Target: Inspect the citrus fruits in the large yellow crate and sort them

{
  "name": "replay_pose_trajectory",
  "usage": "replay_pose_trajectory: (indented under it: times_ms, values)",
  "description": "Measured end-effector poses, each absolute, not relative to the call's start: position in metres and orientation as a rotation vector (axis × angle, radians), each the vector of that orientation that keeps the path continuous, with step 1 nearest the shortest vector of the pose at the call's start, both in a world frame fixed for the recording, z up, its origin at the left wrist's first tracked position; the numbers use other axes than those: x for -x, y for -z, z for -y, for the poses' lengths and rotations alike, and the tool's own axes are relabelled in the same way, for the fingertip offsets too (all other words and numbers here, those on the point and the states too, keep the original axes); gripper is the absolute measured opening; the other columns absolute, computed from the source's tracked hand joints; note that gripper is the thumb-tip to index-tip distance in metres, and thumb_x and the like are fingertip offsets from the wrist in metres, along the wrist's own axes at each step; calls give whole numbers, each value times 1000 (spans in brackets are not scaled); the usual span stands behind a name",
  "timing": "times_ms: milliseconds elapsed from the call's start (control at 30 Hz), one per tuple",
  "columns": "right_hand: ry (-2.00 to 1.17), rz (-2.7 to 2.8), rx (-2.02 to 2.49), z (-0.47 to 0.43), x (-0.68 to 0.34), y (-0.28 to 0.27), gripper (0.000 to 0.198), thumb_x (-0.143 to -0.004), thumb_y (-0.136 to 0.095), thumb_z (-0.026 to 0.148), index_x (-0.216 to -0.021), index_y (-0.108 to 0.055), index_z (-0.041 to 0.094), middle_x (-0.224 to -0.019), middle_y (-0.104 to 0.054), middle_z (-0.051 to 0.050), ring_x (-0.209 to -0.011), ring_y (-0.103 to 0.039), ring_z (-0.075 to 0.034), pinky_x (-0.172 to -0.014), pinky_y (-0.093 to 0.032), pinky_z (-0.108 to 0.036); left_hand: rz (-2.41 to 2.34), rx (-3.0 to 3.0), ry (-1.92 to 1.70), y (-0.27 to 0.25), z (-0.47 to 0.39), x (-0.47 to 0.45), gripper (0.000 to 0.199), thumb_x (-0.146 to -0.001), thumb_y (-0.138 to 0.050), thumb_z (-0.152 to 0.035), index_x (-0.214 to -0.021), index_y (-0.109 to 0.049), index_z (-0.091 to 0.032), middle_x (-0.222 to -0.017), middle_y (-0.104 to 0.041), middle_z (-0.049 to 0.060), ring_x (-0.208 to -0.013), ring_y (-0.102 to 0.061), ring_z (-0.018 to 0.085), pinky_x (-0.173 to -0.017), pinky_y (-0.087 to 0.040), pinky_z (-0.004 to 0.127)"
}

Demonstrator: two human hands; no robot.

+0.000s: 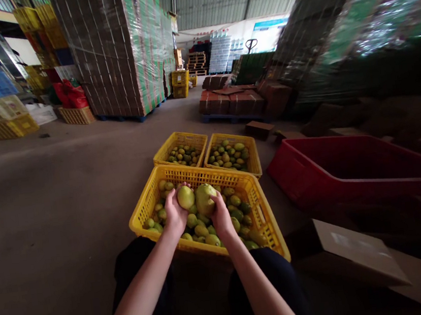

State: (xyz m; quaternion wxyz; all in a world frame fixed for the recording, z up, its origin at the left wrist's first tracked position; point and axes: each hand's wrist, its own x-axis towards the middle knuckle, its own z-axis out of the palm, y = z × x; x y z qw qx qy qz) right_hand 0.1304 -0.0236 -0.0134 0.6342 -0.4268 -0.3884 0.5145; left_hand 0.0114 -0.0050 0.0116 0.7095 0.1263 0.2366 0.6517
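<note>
Over a yellow plastic crate [144, 199] in front of my knees, both hands hold fruit. A round, yellow-green lemon [186, 197] rests in the curled fingers of my left hand [175, 213]. My right hand [221, 216] grips a bigger, lumpy yellow-green lemon [205, 200] from its right side. The two fruits are held side by side, a small gap between them. Beneath them, many green and yellow lemons [201, 230] lie loose in the crate. Parts of the fingers are hidden behind the fruits.
Two more yellow crates [159, 156] of lemons stand just beyond. To the right are a red tub [297, 177] and an open cardboard box [356, 249]. Wrapped pallet stacks [105, 53] rise behind, and flattened cartons [230, 103] lie on a pallet. Concrete floor [48, 208] extends left.
</note>
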Motion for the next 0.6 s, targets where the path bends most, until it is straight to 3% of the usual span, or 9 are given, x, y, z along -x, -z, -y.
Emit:
replay_pose_trajectory:
  times_ms: [233, 400, 600]
  values:
    - [-971, 936, 1133, 30, -126, 1, 47, -71, -73, 49, -111, -56, 29, -115, -64, -2, -108, -60, -22, -90, -51, -35, -540, -208, -1487, -12, 6, -10, 27, -81, -54, -31, -94, -71, -15, -95, -72, 6, -94, -67, 18, -88, -49, 27]
    - [-826, 1200, 1053, 42, -120, -5, 50, -76, -73, 41, -118, -50, 28, -112, -62, -5, -100, -61, -22, -83, -52, -35, -496, -365, -1580, -19, 8, 1, 34, -82, -49, -39, -88, -73, -15, -102, -73, 8, -98, -66, 22, -88, -49, 31]
    - [-397, 1535, 874, 56, -110, -3, 56, -75, -75, 29, -124, -47, 27, -127, -51, -11, -120, -51, -30, -98, -45, -49, -534, -434, -1679, -31, 10, 13, 35, -77, -51, -43, -69, -72, -16, -79, -72, 7, -76, -68, 21, -77, -52, 33]
